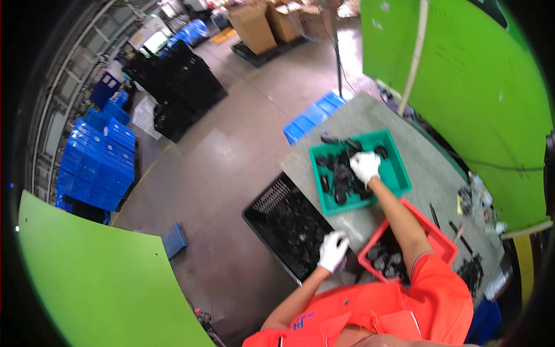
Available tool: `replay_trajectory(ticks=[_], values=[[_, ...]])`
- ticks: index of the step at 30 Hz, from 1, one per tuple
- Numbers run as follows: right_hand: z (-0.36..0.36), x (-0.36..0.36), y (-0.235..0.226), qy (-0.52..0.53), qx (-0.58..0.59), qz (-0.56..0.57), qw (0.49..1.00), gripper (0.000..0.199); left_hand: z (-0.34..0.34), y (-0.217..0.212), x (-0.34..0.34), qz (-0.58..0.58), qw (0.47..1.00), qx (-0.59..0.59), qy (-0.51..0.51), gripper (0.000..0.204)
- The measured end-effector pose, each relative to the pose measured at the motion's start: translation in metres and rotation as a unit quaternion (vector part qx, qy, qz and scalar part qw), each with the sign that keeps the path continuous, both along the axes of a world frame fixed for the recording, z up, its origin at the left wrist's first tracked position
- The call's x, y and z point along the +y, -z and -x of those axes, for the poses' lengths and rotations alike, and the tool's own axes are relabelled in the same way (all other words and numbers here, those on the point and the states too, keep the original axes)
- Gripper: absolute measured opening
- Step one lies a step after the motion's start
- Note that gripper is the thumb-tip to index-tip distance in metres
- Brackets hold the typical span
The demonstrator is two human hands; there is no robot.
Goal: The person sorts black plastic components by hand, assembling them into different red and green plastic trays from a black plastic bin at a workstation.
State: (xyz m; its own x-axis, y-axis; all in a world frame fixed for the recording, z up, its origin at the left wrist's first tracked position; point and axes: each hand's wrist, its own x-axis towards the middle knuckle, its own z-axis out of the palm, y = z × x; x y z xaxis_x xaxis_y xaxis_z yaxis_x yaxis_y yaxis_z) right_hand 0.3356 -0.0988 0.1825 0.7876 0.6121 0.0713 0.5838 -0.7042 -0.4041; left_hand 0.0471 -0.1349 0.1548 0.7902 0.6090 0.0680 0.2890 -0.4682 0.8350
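- Right hand [365, 166], white glove, is reaching far into the green tray [399, 173]. It sits on the pile of black parts [341, 173], fingers curled down over them. Can't tell if a part is actually pinched.
- Left hand [333, 250], also gloved, is at the near edge of the table [358, 124], just over the rim of the black crate [272, 222]. Fingers bent, looks closed; can't make out what's in it, if anything.
- Green tray is mid-table, tilted in view, parts bunched on its left side, bare floor on its right.
- Red tray [442, 243] is nearer me, just right of my right forearm, with dark round parts inside.
- Black crate sits low, left of the table, and holds more dark parts.
- Small tools and loose bits [474, 269] lie along the table's right edge.
- Blue crate [315, 118] is on the floor at the table's far left corner.
- Stacked blue crates [101, 162] stand far left; black crate stacks [179, 87] sit behind them.
- Brown cartons [254, 26] on a pallet at the far end.
- Green panels [474, 87] right and near left; no readable labels at this size.
- Small blue box [175, 240] is on the floor by the near left panel.
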Motion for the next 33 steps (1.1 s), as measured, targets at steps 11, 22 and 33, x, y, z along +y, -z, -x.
replay_trajectory(ticks=[11,22,33], values=[[-0.004,-0.121,-0.035,-0.17,-0.052,-0.122,0.976,0.02,-0.074,-0.035,0.037,-0.116,0.984,-0.104,-0.089,0.057],[0.058,-0.268,-0.083,-0.257,0.026,-0.172,0.951,0.01,-0.132,-0.114,0.026,0.046,0.899,-0.078,0.43,0.086],[0.125,-0.34,-0.051,-0.008,0.285,-0.206,0.936,0.014,-0.119,-0.047,-0.114,0.372,0.872,-0.082,0.307,0.031]])
